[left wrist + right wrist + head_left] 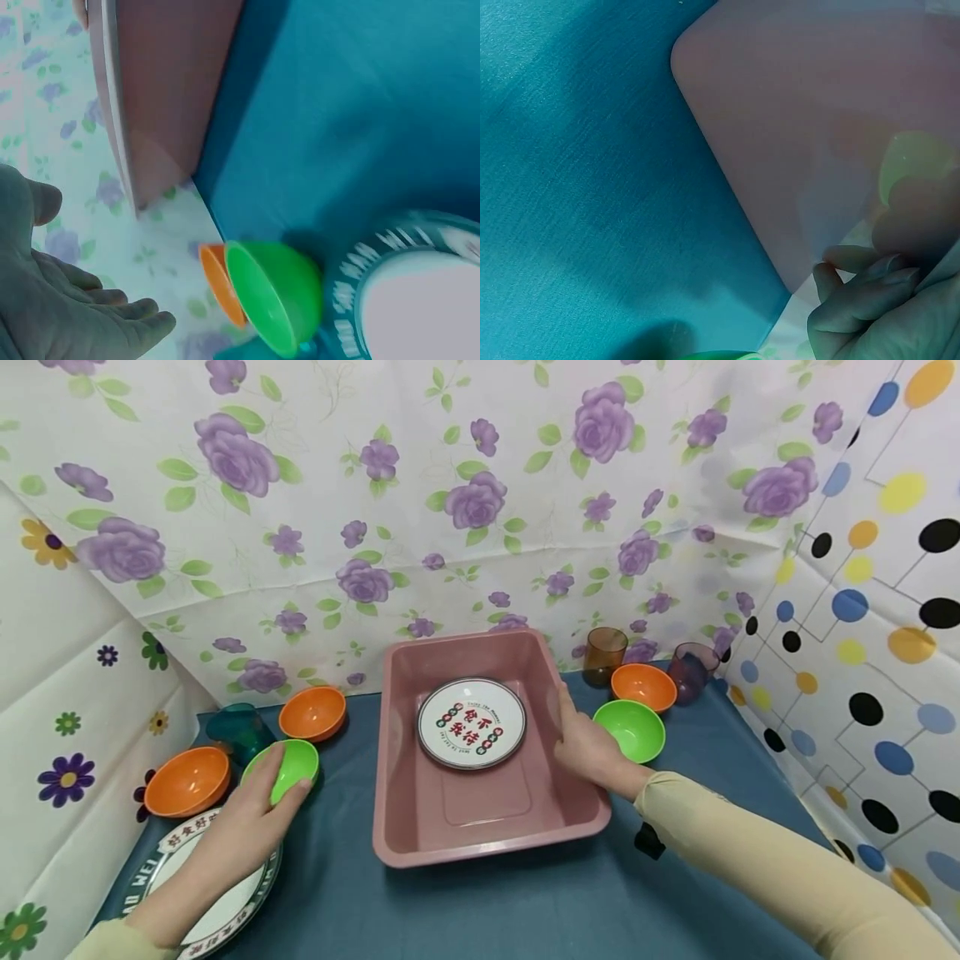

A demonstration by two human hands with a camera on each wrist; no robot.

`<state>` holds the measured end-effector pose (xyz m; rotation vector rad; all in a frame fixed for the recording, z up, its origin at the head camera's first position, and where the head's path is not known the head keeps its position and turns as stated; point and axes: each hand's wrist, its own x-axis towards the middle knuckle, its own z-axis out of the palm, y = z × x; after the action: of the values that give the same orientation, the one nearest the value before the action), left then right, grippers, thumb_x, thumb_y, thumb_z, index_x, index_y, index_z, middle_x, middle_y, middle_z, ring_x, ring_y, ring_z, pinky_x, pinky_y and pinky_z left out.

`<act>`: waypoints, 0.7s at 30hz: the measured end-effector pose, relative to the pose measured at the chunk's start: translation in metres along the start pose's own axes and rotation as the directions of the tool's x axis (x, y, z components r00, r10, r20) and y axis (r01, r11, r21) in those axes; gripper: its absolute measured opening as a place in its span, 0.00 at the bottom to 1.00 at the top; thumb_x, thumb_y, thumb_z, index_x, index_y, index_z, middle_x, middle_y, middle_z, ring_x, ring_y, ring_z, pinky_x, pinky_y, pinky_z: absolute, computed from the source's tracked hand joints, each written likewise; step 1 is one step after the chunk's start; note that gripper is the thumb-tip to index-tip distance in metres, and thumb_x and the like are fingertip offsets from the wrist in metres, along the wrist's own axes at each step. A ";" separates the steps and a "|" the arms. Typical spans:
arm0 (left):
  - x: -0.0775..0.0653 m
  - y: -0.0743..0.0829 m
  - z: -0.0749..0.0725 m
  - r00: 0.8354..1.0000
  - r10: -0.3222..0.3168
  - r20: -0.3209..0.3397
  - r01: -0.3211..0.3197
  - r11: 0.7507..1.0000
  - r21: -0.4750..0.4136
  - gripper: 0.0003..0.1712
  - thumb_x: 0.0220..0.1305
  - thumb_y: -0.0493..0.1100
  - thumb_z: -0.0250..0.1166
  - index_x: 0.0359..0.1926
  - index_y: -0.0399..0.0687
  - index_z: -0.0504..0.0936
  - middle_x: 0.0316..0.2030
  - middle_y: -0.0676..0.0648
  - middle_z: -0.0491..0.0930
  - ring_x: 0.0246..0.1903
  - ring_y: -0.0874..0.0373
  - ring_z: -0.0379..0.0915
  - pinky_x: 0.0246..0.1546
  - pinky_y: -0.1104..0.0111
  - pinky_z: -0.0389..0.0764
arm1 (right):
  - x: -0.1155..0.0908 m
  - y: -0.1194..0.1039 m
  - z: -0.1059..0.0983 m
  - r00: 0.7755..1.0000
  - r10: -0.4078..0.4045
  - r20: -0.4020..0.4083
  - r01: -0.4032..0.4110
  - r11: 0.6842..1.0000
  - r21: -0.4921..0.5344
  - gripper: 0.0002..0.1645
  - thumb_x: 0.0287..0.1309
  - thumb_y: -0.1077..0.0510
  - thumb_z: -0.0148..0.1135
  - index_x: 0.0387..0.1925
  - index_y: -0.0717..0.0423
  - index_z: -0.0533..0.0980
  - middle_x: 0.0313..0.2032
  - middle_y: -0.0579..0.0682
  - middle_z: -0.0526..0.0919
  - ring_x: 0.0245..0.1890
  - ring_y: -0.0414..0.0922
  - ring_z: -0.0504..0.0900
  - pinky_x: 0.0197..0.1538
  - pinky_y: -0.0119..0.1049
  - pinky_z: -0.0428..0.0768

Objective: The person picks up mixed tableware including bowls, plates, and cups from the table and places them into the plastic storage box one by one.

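A pink plastic basin (491, 806) stands mid-table, a round white plate (472, 724) with red lettering inside it. My right hand (592, 745) grips the basin's right rim; in the right wrist view its curled fingers (862, 292) show beside the basin wall (780, 150). On the other side, my left hand (251, 814) hovers in front of a green bowl (296, 768), overlapping it in the head view. The left wrist view shows that hand (67, 292) with fingers extended, apart from the green bowl (277, 296), nothing in its palm.
Orange bowls (187, 782) (312, 713), a teal cup (238, 732) and a large lettered plate (225, 910) lie on the left. At right stand another green bowl (630, 732), an orange bowl (643, 687), a brown cup (603, 656) and a purplish cup (692, 672). Patterned sheets (480, 510) enclose the table.
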<state>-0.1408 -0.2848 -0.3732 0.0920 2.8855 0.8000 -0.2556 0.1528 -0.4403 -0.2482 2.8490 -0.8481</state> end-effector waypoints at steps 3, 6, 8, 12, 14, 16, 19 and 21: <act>-0.009 -0.013 -0.008 0.999 -0.047 0.014 0.046 0.999 0.017 0.53 0.79 0.68 0.42 0.79 0.30 0.35 0.76 0.23 0.37 0.72 0.22 0.40 0.62 0.27 0.52 | -0.001 0.001 -0.002 1.000 0.000 -0.002 0.000 1.000 -0.001 0.62 0.63 0.66 0.55 0.79 0.51 0.22 0.24 0.53 0.76 0.16 0.47 0.77 0.17 0.37 0.69; -0.017 -0.026 -0.016 0.996 -0.085 0.030 0.084 0.996 0.008 0.54 0.78 0.69 0.41 0.79 0.31 0.32 0.76 0.22 0.34 0.72 0.20 0.37 0.61 0.25 0.51 | -0.003 0.002 -0.003 1.000 -0.004 -0.005 0.004 1.000 0.000 0.62 0.63 0.66 0.55 0.79 0.51 0.22 0.25 0.53 0.77 0.17 0.47 0.78 0.17 0.37 0.70; -0.021 -0.034 -0.021 0.994 -0.104 0.037 0.104 0.995 -0.001 0.55 0.78 0.70 0.40 0.79 0.31 0.30 0.75 0.21 0.33 0.71 0.19 0.36 0.59 0.24 0.51 | -0.004 0.002 -0.004 1.000 -0.008 -0.012 0.008 1.000 0.003 0.62 0.63 0.66 0.55 0.80 0.51 0.22 0.27 0.54 0.78 0.18 0.47 0.78 0.18 0.38 0.71; -0.029 -0.051 -0.029 0.990 -0.138 0.042 0.139 0.990 -0.033 0.55 0.78 0.69 0.38 0.77 0.29 0.28 0.74 0.18 0.31 0.69 0.16 0.36 0.58 0.23 0.50 | -0.005 0.003 -0.004 0.999 -0.021 -0.026 0.021 1.000 0.008 0.62 0.63 0.66 0.56 0.80 0.53 0.24 0.30 0.54 0.78 0.19 0.46 0.79 0.18 0.38 0.73; -0.032 -0.060 -0.031 0.988 -0.151 0.034 0.153 0.987 -0.049 0.54 0.80 0.67 0.37 0.76 0.26 0.28 0.73 0.17 0.32 0.68 0.15 0.36 0.57 0.23 0.51 | -0.005 0.004 -0.004 0.999 -0.022 -0.026 0.022 1.000 0.006 0.62 0.63 0.66 0.56 0.80 0.53 0.24 0.29 0.54 0.78 0.19 0.46 0.79 0.18 0.38 0.73; -0.036 -0.069 -0.033 0.983 -0.177 0.042 0.179 0.981 -0.077 0.53 0.80 0.65 0.36 0.75 0.24 0.28 0.72 0.15 0.31 0.68 0.14 0.34 0.57 0.22 0.51 | -0.004 0.005 -0.004 0.999 -0.027 -0.023 0.027 1.000 0.004 0.62 0.63 0.66 0.55 0.80 0.53 0.23 0.27 0.54 0.77 0.18 0.46 0.78 0.17 0.38 0.72; -0.039 -0.080 -0.035 0.969 -0.235 0.082 0.244 0.961 -0.131 0.52 0.81 0.65 0.34 0.73 0.22 0.25 0.70 0.14 0.28 0.68 0.14 0.34 0.58 0.23 0.53 | -0.003 0.006 -0.004 0.999 -0.028 -0.022 0.028 1.000 0.003 0.62 0.63 0.66 0.55 0.79 0.53 0.22 0.26 0.53 0.77 0.17 0.46 0.78 0.17 0.38 0.71; -0.040 -0.088 -0.035 0.940 -0.312 0.136 0.333 0.927 -0.175 0.54 0.79 0.68 0.32 0.72 0.23 0.22 0.70 0.16 0.24 0.68 0.14 0.31 0.60 0.24 0.51 | -0.003 0.007 -0.004 0.999 -0.026 -0.026 0.026 1.000 0.005 0.62 0.63 0.66 0.55 0.79 0.52 0.22 0.25 0.53 0.77 0.17 0.46 0.78 0.17 0.38 0.71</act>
<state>-0.1086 -0.3820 -0.3841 -0.3441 2.6049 0.9720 -0.2542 0.1613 -0.4400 -0.2768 2.8731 -0.8695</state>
